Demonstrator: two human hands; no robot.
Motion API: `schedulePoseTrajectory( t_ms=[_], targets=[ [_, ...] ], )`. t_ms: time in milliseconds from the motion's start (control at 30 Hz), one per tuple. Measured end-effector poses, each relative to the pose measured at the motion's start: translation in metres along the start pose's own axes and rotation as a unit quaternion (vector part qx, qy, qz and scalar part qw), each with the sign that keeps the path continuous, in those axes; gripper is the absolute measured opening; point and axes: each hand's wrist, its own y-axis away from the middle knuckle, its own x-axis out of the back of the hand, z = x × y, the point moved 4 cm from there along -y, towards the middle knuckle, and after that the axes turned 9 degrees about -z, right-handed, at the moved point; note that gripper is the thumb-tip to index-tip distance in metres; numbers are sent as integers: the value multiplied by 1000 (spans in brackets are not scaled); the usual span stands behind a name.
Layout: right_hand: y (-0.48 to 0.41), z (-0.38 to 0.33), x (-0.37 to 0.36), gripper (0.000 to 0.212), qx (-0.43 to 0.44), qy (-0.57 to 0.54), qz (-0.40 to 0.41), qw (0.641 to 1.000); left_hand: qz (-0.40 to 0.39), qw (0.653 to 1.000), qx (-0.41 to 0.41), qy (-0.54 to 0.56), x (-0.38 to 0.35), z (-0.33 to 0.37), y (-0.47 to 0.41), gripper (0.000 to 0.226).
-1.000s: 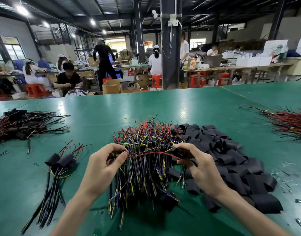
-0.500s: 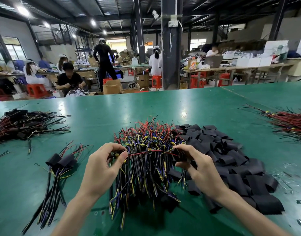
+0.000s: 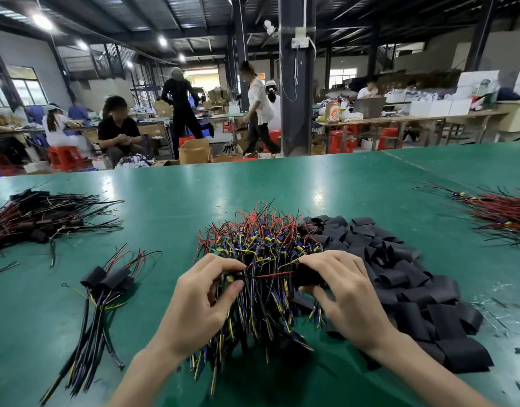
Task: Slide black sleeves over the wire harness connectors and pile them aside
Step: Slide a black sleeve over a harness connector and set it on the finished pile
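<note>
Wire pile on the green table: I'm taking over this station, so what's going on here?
A person is sleeving harnesses. The left hand pinches one wire harness at its connector end; the right hand holds a black sleeve at the other end, above the unsleeved pile. Loose sleeves lie to the right, a few finished ones to the left.

I see my left hand [image 3: 198, 301] pinching a harness [image 3: 267, 276] end, right hand [image 3: 345, 292] gripping a sleeve [image 3: 307, 277] over the pile [image 3: 261, 259].
</note>
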Motion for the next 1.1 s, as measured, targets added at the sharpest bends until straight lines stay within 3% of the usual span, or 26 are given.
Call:
schedulePoseTrajectory(
  t_ms=[200, 500, 700, 900, 1100],
  targets=[
    [2, -11, -4, 41, 49, 43, -6, 998, -48, 997, 40, 53, -30, 1, 8, 47],
    [5, -26, -12, 44, 51, -29, -78, 995, -22, 995, 47, 83, -32, 4, 8, 32],
    [6, -28, -11, 44, 35, -64, -80, 994, -57, 988, 53, 133, -38, 4, 8, 21],
    [5, -27, -12, 41, 59, -62, -89, 992, -52, 995, 39, 79, -38, 2, 8, 25],
    [6, -24, -12, 43, 45, -99, -76, 991, -70, 986, 70, 132, -38, -3, 6, 32]
  ],
)
